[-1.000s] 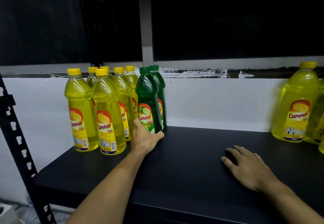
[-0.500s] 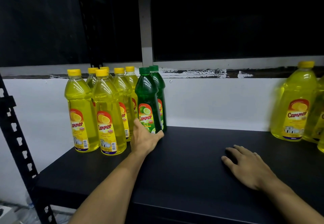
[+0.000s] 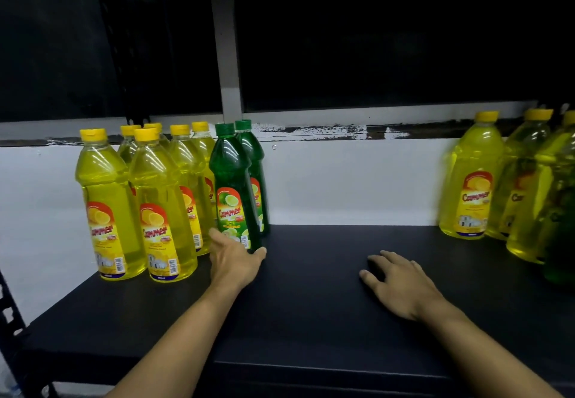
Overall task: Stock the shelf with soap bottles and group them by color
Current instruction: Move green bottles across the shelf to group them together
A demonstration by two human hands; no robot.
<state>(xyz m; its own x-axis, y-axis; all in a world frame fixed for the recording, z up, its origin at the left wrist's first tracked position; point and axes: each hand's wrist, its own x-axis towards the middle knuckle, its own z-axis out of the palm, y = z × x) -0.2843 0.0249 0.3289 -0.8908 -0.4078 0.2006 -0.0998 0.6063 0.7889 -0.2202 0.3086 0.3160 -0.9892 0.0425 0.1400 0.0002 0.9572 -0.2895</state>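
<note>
I note the left hand point(image 3: 236, 262) curled round the base of the front green bottle point(image 3: 234, 192), which stands upright on the black shelf point(image 3: 311, 304) just beside the yellow bottles point(image 3: 161, 207). The right hand point(image 3: 401, 285) rests flat, fingers spread, on the shelf.

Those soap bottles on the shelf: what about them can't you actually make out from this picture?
- Yellow bottles on the right, head view: motion-blurred and cut off by the frame edge, so their count is unclear.
- Rear yellow bottles: front bottles hide them.
- Back green bottle: front green bottle covers most of its label.
- Left hand: hides that front bottle's base.
</note>
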